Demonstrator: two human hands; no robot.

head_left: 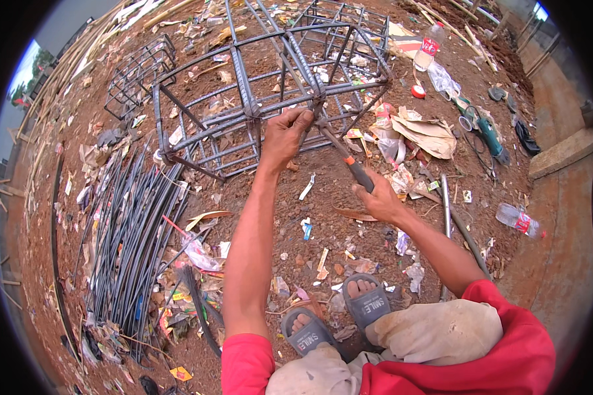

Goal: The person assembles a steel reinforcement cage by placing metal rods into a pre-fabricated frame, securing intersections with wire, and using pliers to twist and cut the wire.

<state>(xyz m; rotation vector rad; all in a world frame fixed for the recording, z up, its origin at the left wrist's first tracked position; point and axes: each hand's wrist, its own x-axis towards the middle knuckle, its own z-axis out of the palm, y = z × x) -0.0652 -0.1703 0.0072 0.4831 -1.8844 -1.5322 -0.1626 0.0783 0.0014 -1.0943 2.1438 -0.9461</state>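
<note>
A cage of steel rebar [245, 82], with square stirrups along its long bars, stands on the dirt in front of me. My left hand [284, 139] is closed at its near edge, thumb and fingers pressed at a joint between bars. Any tie wire there is too small to make out. My right hand [377, 197] grips a long pincers-like tool [339, 146] with a dark grip and an orange band. Its tip meets the cage joint just right of my left hand; the jaws are hard to see.
Loose thin steel rods [128, 243] lie at left. Smaller rebar cages [138, 76] stand farther back. At right are a green angle grinder [491, 137], plastic bottles [517, 219], a metal pipe [446, 217] and a wooden board [565, 155]. Litter covers the soil around my sandals [310, 332].
</note>
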